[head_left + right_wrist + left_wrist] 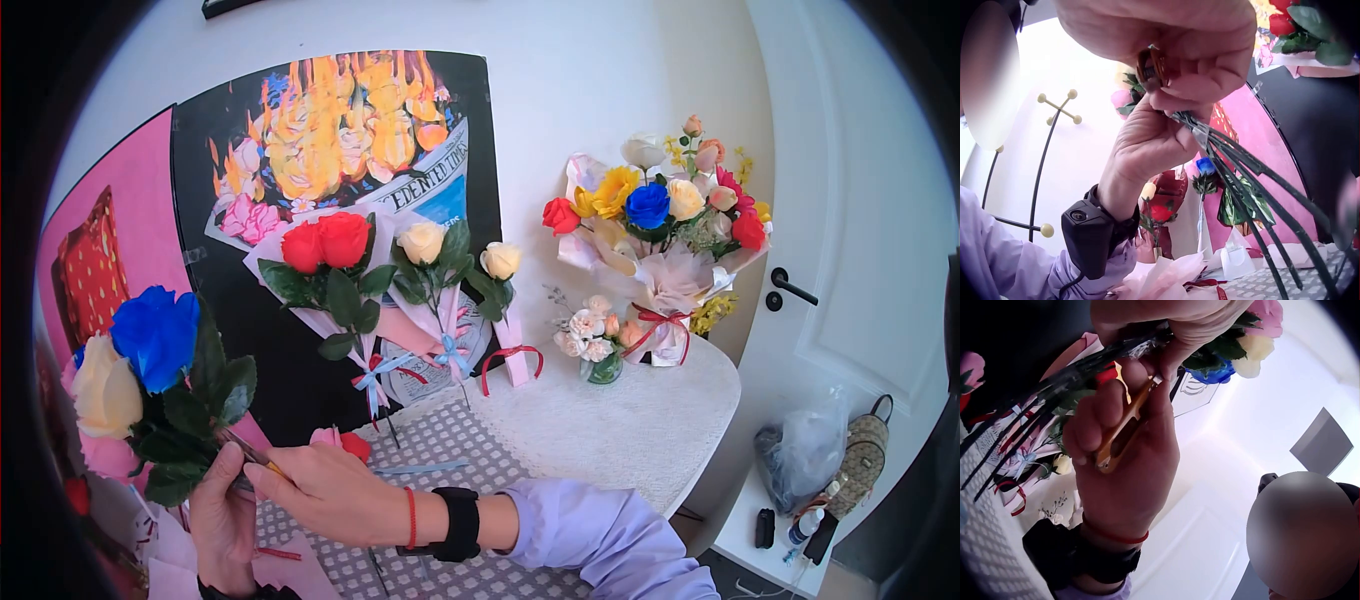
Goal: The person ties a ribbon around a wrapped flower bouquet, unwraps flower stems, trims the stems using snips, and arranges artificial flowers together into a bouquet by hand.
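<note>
My left hand (222,520) holds a bunch of artificial roses by the stems, with a blue rose (155,338), a cream rose (107,388) and pink blooms at the left of the head view. Below the grip, the dark stems (1254,169) fan out in the right wrist view, with clear tape (1200,134) near their top. My right hand (335,495) grips small gold-handled thread snips (1124,430), its fingers curled around the handles. The blade tip (1158,379) is right at the left thumb, close to the stems.
Wrapped red roses (325,240) and cream roses (420,242) lean against a black painted panel (330,130). A big bouquet (670,215) and a small glass vase (604,370) stand on the white table (640,420). Blue ribbon (420,467) lies on the dotted cloth (500,480).
</note>
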A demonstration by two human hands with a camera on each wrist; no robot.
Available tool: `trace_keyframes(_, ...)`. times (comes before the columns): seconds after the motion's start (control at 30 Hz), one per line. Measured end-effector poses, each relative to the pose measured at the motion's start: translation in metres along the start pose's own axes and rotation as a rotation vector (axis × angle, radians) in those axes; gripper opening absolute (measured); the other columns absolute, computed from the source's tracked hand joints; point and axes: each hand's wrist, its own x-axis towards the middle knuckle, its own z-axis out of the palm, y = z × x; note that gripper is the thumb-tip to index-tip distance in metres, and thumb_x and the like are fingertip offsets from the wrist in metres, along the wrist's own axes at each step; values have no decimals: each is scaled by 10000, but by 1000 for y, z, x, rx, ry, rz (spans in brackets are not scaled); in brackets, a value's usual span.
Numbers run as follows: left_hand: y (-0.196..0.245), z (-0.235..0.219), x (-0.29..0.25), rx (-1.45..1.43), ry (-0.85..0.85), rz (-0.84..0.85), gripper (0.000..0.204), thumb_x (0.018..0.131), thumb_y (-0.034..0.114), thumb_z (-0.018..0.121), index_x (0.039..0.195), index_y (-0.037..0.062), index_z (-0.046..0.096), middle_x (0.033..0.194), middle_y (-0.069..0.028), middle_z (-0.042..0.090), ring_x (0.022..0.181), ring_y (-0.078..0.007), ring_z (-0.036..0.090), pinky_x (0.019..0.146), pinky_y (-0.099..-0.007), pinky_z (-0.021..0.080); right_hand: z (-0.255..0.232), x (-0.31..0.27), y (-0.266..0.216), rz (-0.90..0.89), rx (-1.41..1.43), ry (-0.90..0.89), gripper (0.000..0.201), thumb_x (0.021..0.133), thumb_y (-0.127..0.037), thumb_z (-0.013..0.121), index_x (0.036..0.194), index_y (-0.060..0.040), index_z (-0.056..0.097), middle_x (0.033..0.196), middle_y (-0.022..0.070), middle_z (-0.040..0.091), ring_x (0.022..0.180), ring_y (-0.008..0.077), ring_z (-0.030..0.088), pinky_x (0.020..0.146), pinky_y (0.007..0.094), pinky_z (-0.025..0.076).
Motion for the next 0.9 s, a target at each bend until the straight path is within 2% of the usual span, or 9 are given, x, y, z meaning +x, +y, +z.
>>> trace_keyframes(0.17, 8, 6, -1, -18, 9, 32, 305, 801, 41, 589, 1093, 54, 504, 960, -41, 584, 830, -127, 571, 716, -271, 484, -26, -26, -12, -21, -251, -31, 316, 862, -325, 496, 853, -12, 532, 637, 103, 517, 573, 248, 530, 524, 351, 392)
trace_keyframes(0.23, 9, 1, 3, 2, 91, 153, 319, 798, 29, 588, 1102, 58, 495, 966, -35, 577, 808, -128, 573, 700, -280, 493, -50, -47, -5, -99, -403, -5, 344, 829, -343, 509, 727, -14, 515, 664, 118, 553, 640, 312, 551, 586, 398, 418)
trace_keyframes(0.3, 13, -2, 5, -29, 93, 135, 326, 797, 21, 587, 1106, 57, 489, 978, -34, 572, 791, -126, 576, 673, -283, 504, -89, -67, -8, 113, -546, -187, 311, 819, -343, 526, 733, -44, 529, 644, 120, 540, 651, 308, 555, 588, 404, 421)
trace_keyframes(0.37, 13, -5, 7, -14, 47, 146, 320, 798, 17, 585, 1101, 56, 490, 966, -34, 575, 781, -121, 580, 645, -281, 510, -131, -92, 6, 294, -679, -214, 273, 808, -344, 542, 763, -77, 572, 663, 123, 557, 659, 302, 563, 590, 403, 431)
trace_keyframes(0.5, 10, 2, 5, -29, 110, 137, 311, 799, 23, 587, 1094, 57, 494, 953, -35, 577, 778, -115, 580, 637, -268, 511, -224, -150, 37, 532, -1008, -150, 235, 785, -322, 572, 775, -93, 621, 699, 115, 597, 660, 297, 578, 593, 387, 450)
trace_keyframes(0.57, 8, -8, 10, -3, 1, 62, 298, 806, 43, 596, 1089, 72, 509, 971, -4, 574, 846, -86, 552, 753, -245, 454, -257, -173, 39, 725, -1105, -83, 224, 768, -300, 585, 769, -80, 626, 691, 114, 604, 669, 287, 588, 609, 382, 458)
trace_keyframes(0.67, 7, -11, 12, -10, -35, 4, 304, 808, 38, 590, 1098, 69, 506, 992, -5, 569, 865, -86, 548, 764, -244, 449, -292, -198, 53, 961, -1134, -38, 250, 745, -296, 599, 795, -54, 633, 739, 129, 618, 711, 281, 597, 643, 373, 461)
trace_keyframes(0.77, 6, -9, 12, -10, -37, -12, 308, 807, 36, 589, 1102, 71, 508, 998, 1, 568, 868, -86, 545, 763, -245, 445, -310, -210, 69, 940, -1171, 64, 333, 743, -335, 616, 835, -16, 637, 764, 145, 625, 688, 258, 599, 629, 350, 457)
trace_keyframes(0.9, 2, -6, 13, 4, 22, 24, 307, 806, 41, 593, 1099, 75, 510, 989, 8, 568, 861, -83, 544, 751, -242, 443, -320, -218, 97, 1088, -1023, 99, 592, 707, -442, 633, 1066, 24, 561, 1045, 217, 570, 961, 290, 562, 811, 324, 442)
